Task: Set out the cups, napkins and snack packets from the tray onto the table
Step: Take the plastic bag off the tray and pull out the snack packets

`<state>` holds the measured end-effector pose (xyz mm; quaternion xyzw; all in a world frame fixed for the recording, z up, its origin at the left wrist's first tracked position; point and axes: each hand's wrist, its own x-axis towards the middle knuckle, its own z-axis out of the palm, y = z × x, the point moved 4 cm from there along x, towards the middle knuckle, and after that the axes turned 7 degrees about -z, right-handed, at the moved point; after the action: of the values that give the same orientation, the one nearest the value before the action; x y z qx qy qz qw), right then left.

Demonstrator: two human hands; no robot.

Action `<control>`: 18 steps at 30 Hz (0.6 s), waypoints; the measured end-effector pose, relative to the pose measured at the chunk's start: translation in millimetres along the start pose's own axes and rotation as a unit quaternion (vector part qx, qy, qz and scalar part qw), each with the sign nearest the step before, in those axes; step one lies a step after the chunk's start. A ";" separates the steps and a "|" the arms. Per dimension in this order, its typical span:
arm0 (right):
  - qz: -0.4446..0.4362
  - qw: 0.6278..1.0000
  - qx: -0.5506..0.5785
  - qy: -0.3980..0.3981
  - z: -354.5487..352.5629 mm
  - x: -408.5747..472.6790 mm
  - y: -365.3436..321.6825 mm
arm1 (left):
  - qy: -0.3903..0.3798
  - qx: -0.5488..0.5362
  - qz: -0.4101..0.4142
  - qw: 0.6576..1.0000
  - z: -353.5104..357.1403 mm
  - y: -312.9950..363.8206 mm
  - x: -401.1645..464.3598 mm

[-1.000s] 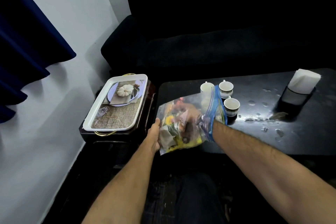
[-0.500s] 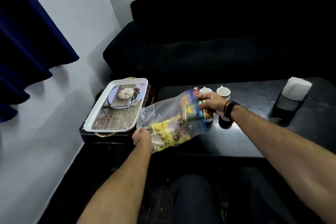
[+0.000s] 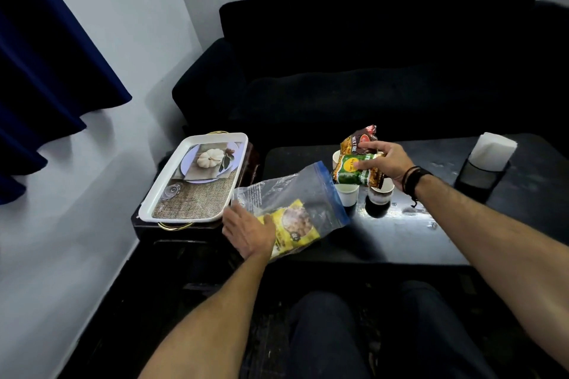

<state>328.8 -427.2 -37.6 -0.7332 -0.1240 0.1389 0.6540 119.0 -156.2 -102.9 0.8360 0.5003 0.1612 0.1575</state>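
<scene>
My right hand [image 3: 386, 163] holds two snack packets above the cups: a brown-red one [image 3: 358, 140] on top and a green one [image 3: 354, 171] under it. My left hand [image 3: 248, 231] grips the bottom of a clear zip bag [image 3: 286, 197] with a blue seal, lying at the black table's [image 3: 415, 234] near left corner. A yellow packet [image 3: 291, 226] is still inside the bag. White cups [image 3: 346, 194] stand on the table under the held packets, partly hidden. The white tray [image 3: 238, 144] with a pumpkin picture sits to the left, with nothing on it.
A black holder with white napkins [image 3: 489, 152] stands at the table's far right. A black sofa [image 3: 369, 71] runs behind the table. The tray rests on a dark side stand [image 3: 144, 226] by the wall. A blue curtain [image 3: 46, 71] hangs at left. My knees are below.
My right hand came out of the bag with two packets and lifted them over the cups. The bag has sagged onto the table corner under my left hand.
</scene>
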 end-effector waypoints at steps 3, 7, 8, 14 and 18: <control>-0.005 1.000 -0.011 -0.005 -1.9 -3.8 3.2 | -0.091 0.054 0.184 0.977 17.9 13.6 -12.5; 0.000 1.000 -0.003 -0.002 -1.4 -6.3 8.6 | -0.231 0.135 0.263 0.927 45.4 33.3 -29.1; -0.001 1.000 0.002 -0.004 -1.0 -6.2 9.7 | -0.246 0.149 0.254 0.923 51.8 35.2 -32.5; -0.021 1.000 0.014 -0.013 -2.1 0.5 13.8 | -0.227 0.110 0.103 0.962 70.3 36.7 -29.4; -0.024 0.999 0.027 -0.018 4.9 8.1 16.6 | -0.165 -0.162 -0.034 0.972 55.4 34.6 -4.7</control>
<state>334.6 -421.6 -55.0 -0.7097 -0.1491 0.1395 0.6743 167.8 -181.5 -138.5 0.7968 0.4634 0.0946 0.3761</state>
